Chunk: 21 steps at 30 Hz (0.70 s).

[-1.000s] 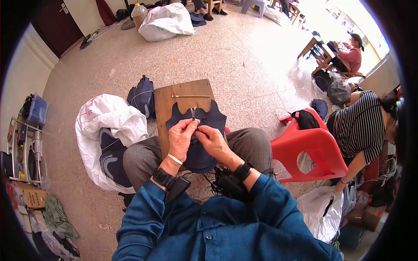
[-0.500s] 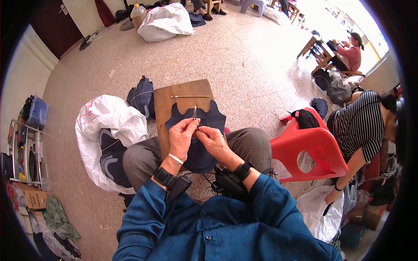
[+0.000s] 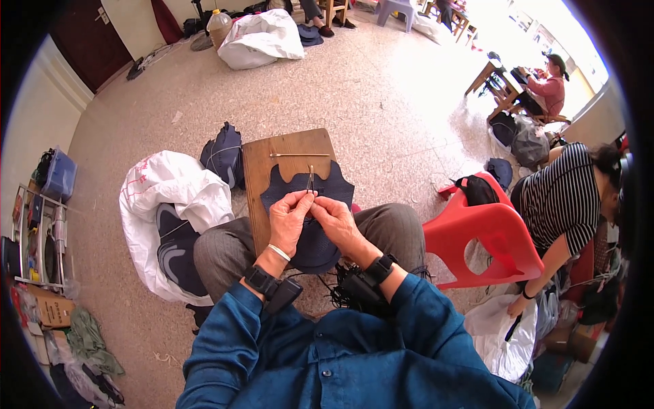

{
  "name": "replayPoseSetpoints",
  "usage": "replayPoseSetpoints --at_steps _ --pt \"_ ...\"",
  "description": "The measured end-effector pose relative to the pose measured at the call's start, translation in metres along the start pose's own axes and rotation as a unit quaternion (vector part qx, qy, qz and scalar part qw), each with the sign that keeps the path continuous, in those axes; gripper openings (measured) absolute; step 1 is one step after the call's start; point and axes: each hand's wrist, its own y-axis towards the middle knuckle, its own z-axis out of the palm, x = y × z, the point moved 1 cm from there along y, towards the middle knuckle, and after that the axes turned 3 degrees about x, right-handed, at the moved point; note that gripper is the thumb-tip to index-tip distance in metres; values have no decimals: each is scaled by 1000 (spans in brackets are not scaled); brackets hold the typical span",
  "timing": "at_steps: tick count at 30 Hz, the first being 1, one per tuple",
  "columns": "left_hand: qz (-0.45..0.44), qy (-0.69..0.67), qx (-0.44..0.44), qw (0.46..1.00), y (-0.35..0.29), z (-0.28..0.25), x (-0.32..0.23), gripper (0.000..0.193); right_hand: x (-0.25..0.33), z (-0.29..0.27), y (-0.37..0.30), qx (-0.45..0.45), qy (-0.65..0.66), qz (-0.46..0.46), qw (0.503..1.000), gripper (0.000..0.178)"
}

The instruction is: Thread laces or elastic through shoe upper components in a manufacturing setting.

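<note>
On the wooden stool between my knees lies a dark navy cut fabric piece (image 3: 338, 191) with a scalloped far edge. Both hands meet above it. My left hand (image 3: 289, 219) pinches a thin needle-like tool (image 3: 311, 176) that points away from me, with dark thread along it. My right hand (image 3: 336, 223) is closed at the fingertips against the left one; what it pinches is hidden, perhaps the thread. A second thin, light-coloured needle-like tool (image 3: 298, 155) lies crosswise on the stool beyond the fabric.
The wooden stool (image 3: 252, 153) stands ahead. Left are a white sack (image 3: 143, 198) of dark pieces and a tied dark bundle (image 3: 223, 155). A red plastic chair (image 3: 470, 238) is at right, beside a person in a striped top (image 3: 565, 194). Black cords (image 3: 340, 290) hang below my wrists.
My fingertips have come closer together, the left hand shifting slightly right. The needle-like tool stands a little farther right and more upright. The second tool on the stool has stayed put.
</note>
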Motion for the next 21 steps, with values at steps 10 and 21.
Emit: replayPoseSetpoints --at_steps 10,21 --pt "4 39 6 999 -1 -6 3 19 4 3 -2 9 25 1 1000 24" --pt "302 536 211 759 -76 -4 -11 23 0 -28 20 10 -43 40 998 24"
